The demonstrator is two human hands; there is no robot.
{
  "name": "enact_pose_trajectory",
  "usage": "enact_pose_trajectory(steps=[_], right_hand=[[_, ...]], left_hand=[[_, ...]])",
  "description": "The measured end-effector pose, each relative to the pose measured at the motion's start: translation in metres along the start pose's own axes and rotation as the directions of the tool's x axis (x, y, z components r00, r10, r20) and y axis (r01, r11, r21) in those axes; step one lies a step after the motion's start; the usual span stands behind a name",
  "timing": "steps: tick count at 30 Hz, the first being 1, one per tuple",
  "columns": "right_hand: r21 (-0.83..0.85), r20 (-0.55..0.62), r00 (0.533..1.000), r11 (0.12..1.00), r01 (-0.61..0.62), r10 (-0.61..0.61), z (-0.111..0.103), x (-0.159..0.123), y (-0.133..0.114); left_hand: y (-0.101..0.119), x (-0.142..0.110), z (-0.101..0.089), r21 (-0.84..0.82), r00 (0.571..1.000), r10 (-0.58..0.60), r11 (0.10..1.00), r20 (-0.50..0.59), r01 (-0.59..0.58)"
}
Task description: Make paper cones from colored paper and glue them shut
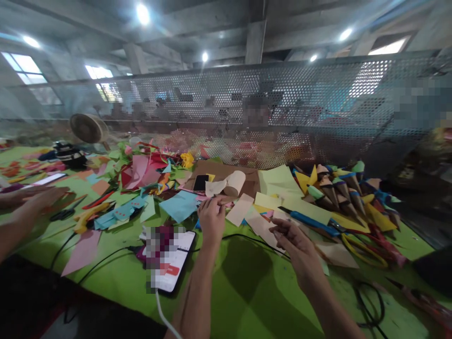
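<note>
Near the middle of the green table (243, 292), my left hand (212, 219) has its fingers bent and drawn together. Anything between its fingertips is too small to make out. A blue paper sheet (179, 205) lies just left of it, and a cream paper roll (234, 183) stands beyond. To the right, my right hand (291, 240) hovers over pale paper strips (259, 226), its thumb and fingers curled close in a loose pinch. What that pinch holds, if anything, cannot be seen. A blue-handled cutter (310, 221) rests behind this hand.
A lit phone (176, 263) with a white cable lies left of my left forearm. Yellow-handled scissors (363, 249) and paper cones (339, 193) sit at right. Another person's hands (38, 200) reach in from the left, near a yellow glue gun (88, 217). Perforated metal screen (219, 103) behind.
</note>
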State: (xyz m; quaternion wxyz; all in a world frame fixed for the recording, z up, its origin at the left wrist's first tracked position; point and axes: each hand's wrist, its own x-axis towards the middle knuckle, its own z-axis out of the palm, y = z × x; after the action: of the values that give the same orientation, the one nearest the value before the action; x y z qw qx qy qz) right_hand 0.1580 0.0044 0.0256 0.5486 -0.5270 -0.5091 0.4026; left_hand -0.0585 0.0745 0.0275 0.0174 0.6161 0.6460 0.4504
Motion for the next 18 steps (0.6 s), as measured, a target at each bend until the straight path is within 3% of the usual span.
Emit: enact_pose_trajectory(steps=[4,7,11,15,18], right_hand=[[-0.19,-0.044,0.991,0.975,0.114,-0.124,-0.003,0.001,0.0],[-0.283,-0.05,0.976,0.94,0.189,-0.211,-0.006,0.004,-0.001],[-0.205,0.054,0.989,0.968,0.145,-0.136,-0.005,0.008,0.0],[-0.02,0.068,0.997,0.999,0.032,-0.03,-0.003,0.007,-0.001],[0.14,0.061,0.998,0.99,0.021,-0.03,-0.002,0.006,-0.002]], left_hand=[[0.02,-0.01,0.0,-0.375,0.984,0.157,0.92,0.085,-0.114],[0.037,-0.024,0.004,-0.568,0.92,0.318,0.811,0.231,-0.138],[0.052,-0.037,0.006,-0.679,0.854,0.414,0.727,0.315,-0.102],[0.053,-0.039,0.006,-0.731,0.876,0.388,0.679,0.285,-0.063],[0.051,-0.04,0.009,-0.759,0.911,0.294,0.651,0.289,0.031]])
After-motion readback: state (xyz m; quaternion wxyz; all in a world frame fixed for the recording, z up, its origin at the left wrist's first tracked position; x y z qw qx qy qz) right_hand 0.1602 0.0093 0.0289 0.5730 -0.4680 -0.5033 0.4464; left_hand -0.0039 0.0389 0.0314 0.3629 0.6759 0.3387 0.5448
